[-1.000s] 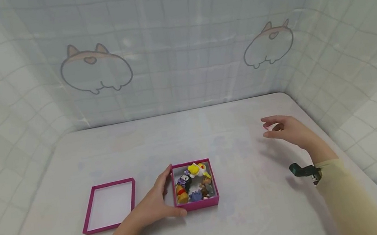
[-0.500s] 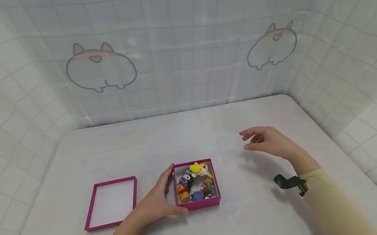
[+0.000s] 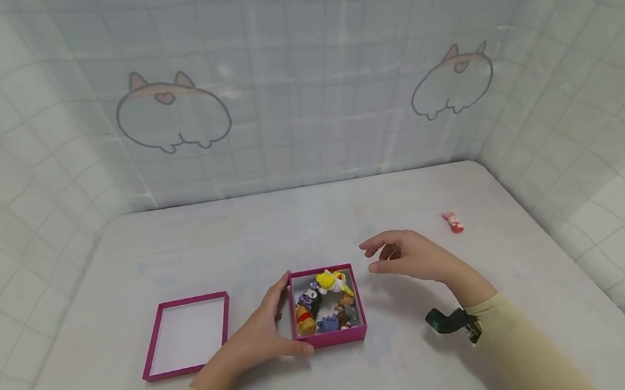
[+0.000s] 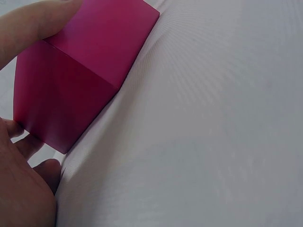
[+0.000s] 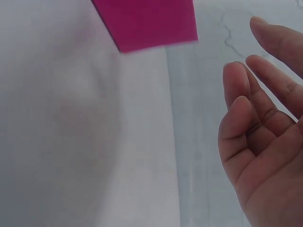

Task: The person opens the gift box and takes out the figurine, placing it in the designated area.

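Note:
A small magenta box (image 3: 335, 338) stands without its lid at the middle of the table. Several toy figures lie inside, among them a yellow-and-white one (image 3: 332, 280), a yellow bear in red (image 3: 305, 321) and a blue-purple one (image 3: 328, 323). My left hand (image 3: 258, 340) grips the box's left side, thumb at the front wall (image 4: 99, 42) and fingers round the far side. Just right of the box my right hand (image 3: 411, 258) hovers over the table, fingers loosely bent around nothing. Behind that hand a small pink-and-red figure (image 3: 453, 222) lies on the table.
The box lid (image 3: 194, 299), magenta-rimmed with a white inside, lies left of my left hand. White cloth covers the table (image 3: 269, 229). Grid-patterned curtains (image 3: 296, 88) hang at the back and along both sides.
My right hand has let go of the pink-and-red figure at the right and moved left toward the box. My left hand stays on the box.

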The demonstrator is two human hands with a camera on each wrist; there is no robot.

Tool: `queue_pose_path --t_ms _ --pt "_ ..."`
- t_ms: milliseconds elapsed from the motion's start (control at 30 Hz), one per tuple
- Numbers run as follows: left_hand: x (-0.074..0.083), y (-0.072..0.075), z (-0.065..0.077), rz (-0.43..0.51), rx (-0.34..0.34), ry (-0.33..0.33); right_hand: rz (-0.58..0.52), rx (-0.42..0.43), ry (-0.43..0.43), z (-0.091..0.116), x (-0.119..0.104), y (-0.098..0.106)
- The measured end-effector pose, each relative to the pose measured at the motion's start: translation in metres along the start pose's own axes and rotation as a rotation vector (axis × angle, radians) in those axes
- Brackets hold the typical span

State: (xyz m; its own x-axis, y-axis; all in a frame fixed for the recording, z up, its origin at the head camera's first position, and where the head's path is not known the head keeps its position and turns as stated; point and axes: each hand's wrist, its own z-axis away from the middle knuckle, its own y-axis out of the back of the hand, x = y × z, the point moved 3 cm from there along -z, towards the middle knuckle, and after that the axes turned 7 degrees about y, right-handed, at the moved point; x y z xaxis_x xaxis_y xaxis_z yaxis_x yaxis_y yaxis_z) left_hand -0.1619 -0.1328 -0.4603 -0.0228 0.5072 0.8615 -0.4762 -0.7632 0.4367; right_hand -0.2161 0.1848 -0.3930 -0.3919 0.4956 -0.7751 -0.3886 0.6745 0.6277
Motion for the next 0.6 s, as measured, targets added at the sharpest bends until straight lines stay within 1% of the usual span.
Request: queue_pose_path --t_ms 367,433,600 --pt "-0.003 -0.001 -0.002 0.017 -0.007 -0.008 0.041 -0.078 0.133 -0.018 -0.022 -0.031" --pt "-0.003 0.0 -0.002 0.016 -0.008 -0.007 0.063 -0.087 0.156 -0.021 -0.026 -0.035" --pt "-0.001 0.0 0.0 0.015 -0.008 -0.005 0.157 -0.105 0.197 -0.027 -0.036 -0.042"
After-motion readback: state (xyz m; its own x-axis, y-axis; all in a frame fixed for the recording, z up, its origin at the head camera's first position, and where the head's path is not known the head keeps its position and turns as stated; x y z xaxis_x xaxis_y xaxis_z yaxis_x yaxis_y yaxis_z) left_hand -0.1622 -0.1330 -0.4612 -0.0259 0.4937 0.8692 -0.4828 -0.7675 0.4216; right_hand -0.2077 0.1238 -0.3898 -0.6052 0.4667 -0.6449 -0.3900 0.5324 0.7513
